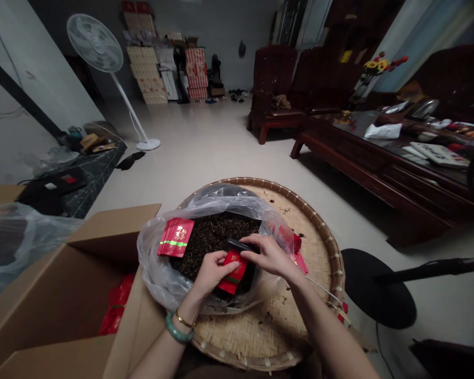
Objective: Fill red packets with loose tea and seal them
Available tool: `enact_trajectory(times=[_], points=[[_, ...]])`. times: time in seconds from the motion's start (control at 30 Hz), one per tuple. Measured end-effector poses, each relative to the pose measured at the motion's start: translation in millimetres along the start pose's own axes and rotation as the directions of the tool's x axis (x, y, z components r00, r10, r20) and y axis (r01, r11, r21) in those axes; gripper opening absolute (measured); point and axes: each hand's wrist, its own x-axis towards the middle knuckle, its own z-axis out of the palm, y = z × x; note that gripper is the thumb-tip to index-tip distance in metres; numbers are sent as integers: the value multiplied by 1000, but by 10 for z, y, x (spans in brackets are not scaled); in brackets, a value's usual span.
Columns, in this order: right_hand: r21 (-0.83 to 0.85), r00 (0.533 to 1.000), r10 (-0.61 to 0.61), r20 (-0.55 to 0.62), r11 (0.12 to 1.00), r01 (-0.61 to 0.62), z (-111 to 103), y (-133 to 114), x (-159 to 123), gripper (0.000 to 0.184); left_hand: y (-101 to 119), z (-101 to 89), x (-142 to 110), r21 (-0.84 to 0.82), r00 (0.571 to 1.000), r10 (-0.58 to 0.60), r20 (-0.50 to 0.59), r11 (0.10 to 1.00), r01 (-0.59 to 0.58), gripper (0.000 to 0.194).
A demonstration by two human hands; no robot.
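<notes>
My left hand (213,272) pinches a red tea packet (233,271) with gold print and a green band. My right hand (270,254) is closed on a slim black handheld device (239,245), which lies across the packet's upper edge. Its exact kind is hard to make out. Both hands are over a clear plastic bag (154,263) of dark loose tea leaves (217,234). On the tea's left side lies a small stack of red packets (176,237). More red packets (298,252) are partly hidden behind the bag, right of my right hand.
The bag rests on a round woven bamboo tray (312,226) with scattered leaves. An open cardboard box (63,284) at left holds red packets (118,305). A black round stand base (379,287) is at right. Beyond are a white fan (122,89) and a dark wooden table (351,147).
</notes>
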Motion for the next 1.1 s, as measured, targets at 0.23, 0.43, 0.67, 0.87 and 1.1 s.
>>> enact_trajectory(times=[0.23,0.43,0.67,0.87,1.1], points=[[153,992,120,-33,982,-113,-30,103,56,28,-12,-51,37,-16,999,-34,6,999,34,40],[185,988,152,-29,972,-144,-48,179,43,37,-59,-64,48,-49,999,-31,-24,998,30,38],[121,995,97,-12,988,-95,62,89,73,27,-17,-61,43,-37,1000,-11,-17,999,11,35],[156,995,101,-20,983,-96,37,115,75,28,-14,-63,50,-41,1000,-20,-12,999,19,34],[298,980,186,-72,942,-157,7,305,92,33,-42,-119,72,-31,1000,-17,-21,999,17,37]])
